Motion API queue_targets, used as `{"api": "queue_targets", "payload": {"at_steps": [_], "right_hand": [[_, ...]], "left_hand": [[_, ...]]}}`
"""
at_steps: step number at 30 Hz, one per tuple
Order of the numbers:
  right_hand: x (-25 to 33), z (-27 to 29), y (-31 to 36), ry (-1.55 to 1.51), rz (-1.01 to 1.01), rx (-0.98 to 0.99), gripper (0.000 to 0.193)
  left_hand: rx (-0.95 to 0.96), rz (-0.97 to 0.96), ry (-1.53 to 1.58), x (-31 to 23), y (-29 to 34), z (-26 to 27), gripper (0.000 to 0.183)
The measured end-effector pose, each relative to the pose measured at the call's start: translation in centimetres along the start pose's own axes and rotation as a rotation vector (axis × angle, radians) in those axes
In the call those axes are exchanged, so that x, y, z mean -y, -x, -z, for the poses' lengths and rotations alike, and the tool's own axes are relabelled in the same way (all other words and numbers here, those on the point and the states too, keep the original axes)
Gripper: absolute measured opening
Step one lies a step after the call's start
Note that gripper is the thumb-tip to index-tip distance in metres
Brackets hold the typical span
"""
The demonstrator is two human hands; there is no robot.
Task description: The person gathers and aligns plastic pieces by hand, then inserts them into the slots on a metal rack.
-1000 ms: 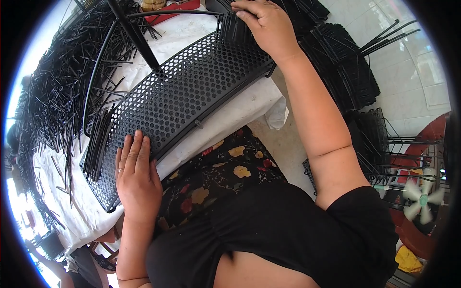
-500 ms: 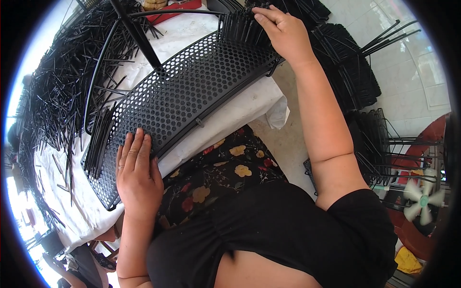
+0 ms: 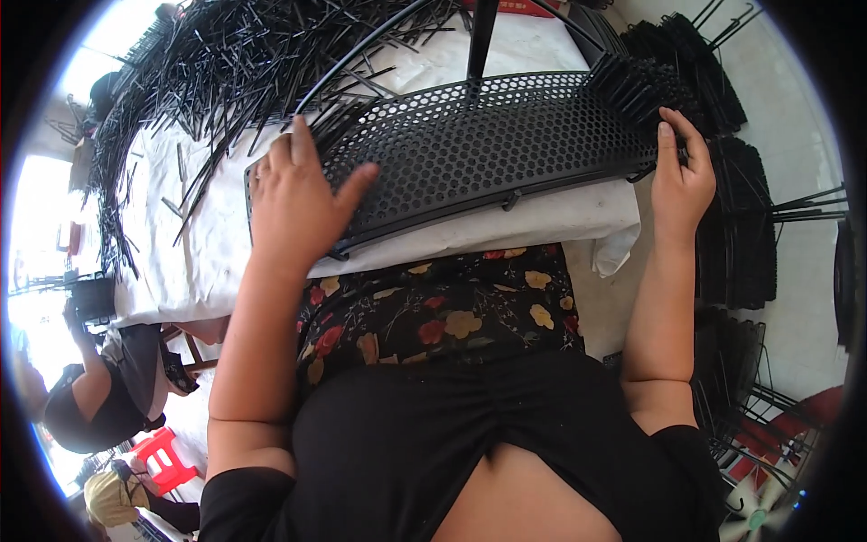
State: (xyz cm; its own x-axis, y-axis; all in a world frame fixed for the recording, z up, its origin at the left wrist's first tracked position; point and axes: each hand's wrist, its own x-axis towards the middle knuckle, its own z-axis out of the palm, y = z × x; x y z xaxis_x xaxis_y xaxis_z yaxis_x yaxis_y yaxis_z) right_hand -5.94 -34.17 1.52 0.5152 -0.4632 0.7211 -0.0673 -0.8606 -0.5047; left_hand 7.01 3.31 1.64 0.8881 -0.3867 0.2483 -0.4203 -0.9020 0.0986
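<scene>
A curved black perforated metal panel [image 3: 479, 144] lies across the white-covered table in front of me. Over its left end is my left hand [image 3: 302, 208], open, with the thumb spread away from the fingers. Thin black strips [image 3: 339, 131] lie bunched on the panel just beyond that hand, partly covered by it. Many black strips [image 3: 628, 86] stand packed together at the panel's right end. Beside them is my right hand [image 3: 684, 176], its thumb and forefinger tips close together in a pinch. What lies between those fingertips, if anything, cannot be made out.
A large heap of loose black strips [image 3: 253, 63] covers the table's far left. A black bar [image 3: 481, 45] rises behind the panel. Stacked black racks [image 3: 736, 217] stand on the right, near a fan [image 3: 757, 517]. Another person [image 3: 99, 388] is at lower left, near a red stool [image 3: 165, 459].
My view has swung, so the panel appears farther right and more level. My left hand's thumb has spread outward. My right hand has come off the top of the packed strips to their right side.
</scene>
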Motion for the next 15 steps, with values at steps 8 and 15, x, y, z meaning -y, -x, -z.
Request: {"api": "queue_targets", "payload": {"at_steps": [8,15], "right_hand": [[0.5,-0.1,1.5,-0.172,-0.013,0.027,0.019],[6.1,-0.2,3.1,-0.6,-0.052,0.156,0.022]], "left_hand": [[-0.153,-0.635,0.102,0.6,2.9,0.7,0.054],[0.0,-0.554,0.927,-1.1,5.2,1.3,0.02]]}}
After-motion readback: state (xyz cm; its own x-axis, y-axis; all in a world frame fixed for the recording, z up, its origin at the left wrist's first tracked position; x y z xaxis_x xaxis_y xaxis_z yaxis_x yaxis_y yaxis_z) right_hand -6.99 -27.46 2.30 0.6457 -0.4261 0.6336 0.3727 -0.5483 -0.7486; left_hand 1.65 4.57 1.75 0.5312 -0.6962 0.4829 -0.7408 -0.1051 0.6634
